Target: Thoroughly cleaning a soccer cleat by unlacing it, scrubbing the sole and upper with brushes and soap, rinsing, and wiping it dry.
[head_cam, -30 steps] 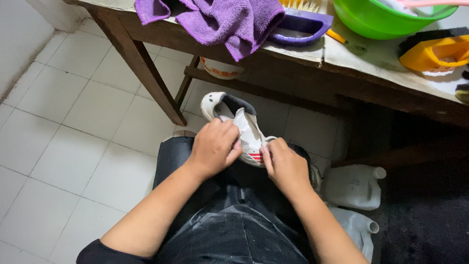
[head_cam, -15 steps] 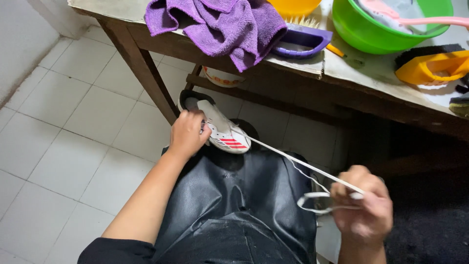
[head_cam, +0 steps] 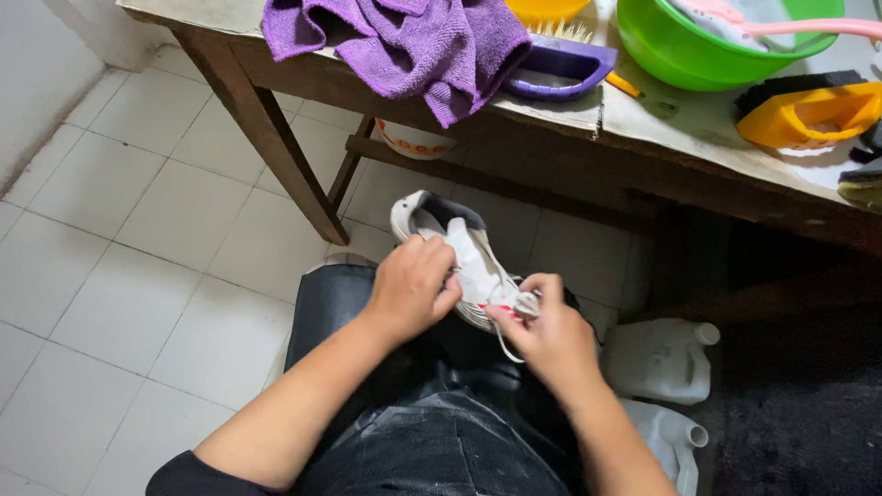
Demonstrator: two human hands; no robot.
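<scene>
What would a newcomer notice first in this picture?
Both hands work on a white shoe over the lap: the left hand grips its side and the right hand pinches the lace. Above, a purple towel hangs over the table edge beside a green bowl.

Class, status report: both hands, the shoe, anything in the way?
Left hand grips shoe. Right hand pinches lace. Shoe on lap, nothing in the way.
</scene>
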